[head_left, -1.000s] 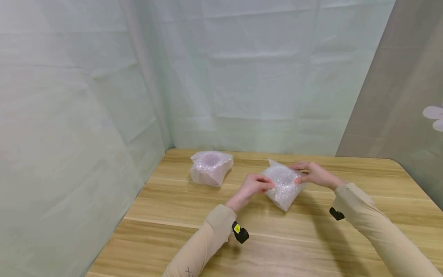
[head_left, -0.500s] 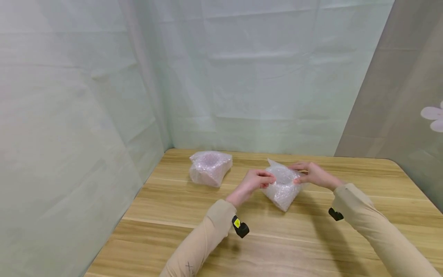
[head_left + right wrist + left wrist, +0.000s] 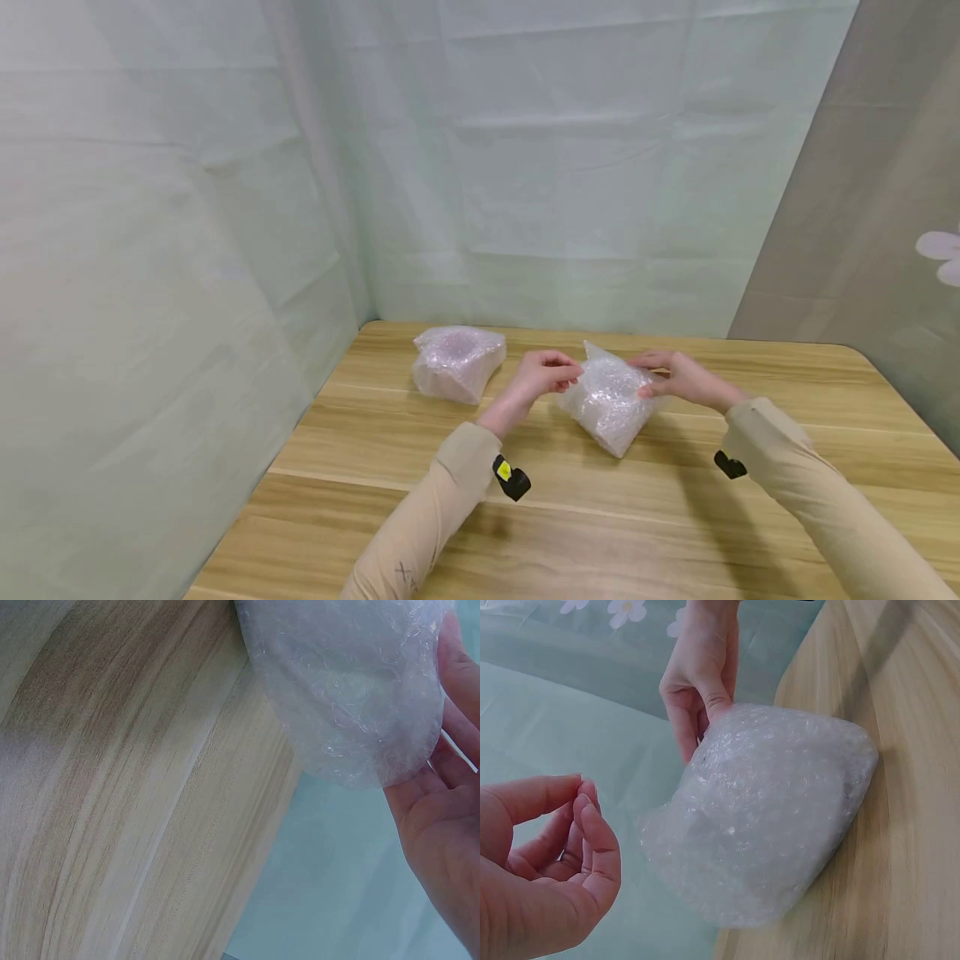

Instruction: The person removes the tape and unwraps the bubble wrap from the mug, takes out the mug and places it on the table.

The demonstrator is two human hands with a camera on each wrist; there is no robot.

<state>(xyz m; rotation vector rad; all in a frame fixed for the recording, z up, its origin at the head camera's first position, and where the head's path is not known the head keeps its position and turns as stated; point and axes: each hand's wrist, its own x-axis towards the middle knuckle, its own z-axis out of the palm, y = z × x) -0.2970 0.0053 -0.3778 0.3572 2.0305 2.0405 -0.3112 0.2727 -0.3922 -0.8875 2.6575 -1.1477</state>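
A bubble-wrapped package [image 3: 613,404] stands on the table right of the middle, a pointed flap of wrap sticking up at its back. My right hand [image 3: 678,379] grips its right side, thumb in front and fingers behind. In the right wrist view, the fingers of the right hand [image 3: 446,795] curl along the edge of the clear wrap [image 3: 352,690]. My left hand [image 3: 542,377] hovers at the package's upper left. The left wrist view has the left hand's [image 3: 555,862] thumb and fingertips pressed together beside the wrap [image 3: 757,817], apart from it; nothing shows between them.
A second bubble-wrapped package [image 3: 456,367], pinkish inside, stands at the back left of the wooden table [image 3: 360,450]. Pale green cloth [image 3: 555,167] hangs right behind the table's back edge and along its left side.
My left hand has drawn up and to the left, from the package's front face to beyond its upper left. The right hand keeps its grip, and the package stays in place.
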